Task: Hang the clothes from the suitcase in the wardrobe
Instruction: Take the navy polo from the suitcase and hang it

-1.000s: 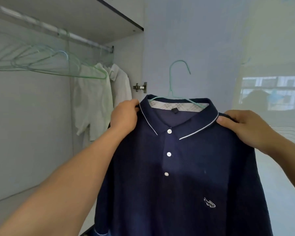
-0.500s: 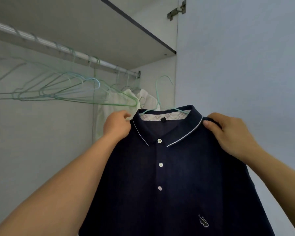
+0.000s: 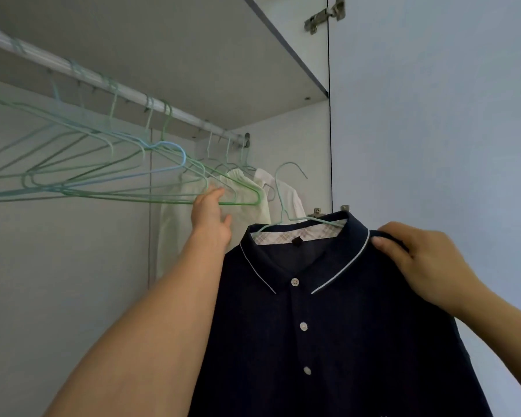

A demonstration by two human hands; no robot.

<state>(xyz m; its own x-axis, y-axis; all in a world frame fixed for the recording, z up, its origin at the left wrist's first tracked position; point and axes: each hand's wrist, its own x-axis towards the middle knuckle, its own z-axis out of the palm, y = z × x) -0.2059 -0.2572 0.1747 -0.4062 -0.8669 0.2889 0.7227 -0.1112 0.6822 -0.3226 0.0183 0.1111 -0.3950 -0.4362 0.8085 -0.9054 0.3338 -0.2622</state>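
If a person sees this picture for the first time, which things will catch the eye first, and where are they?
First comes the navy polo shirt on its green hanger, filling the lower right, with the right hand gripping its shoulder. Next, the left hand reaches with straight fingers towards the empty hangers on the rail at upper left. Behind it hang white garments.

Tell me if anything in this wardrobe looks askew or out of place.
The empty hangers on the rail are bunched and swung far sideways, overlapping. The navy polo sits straight on its hanger. Nothing looks damaged.
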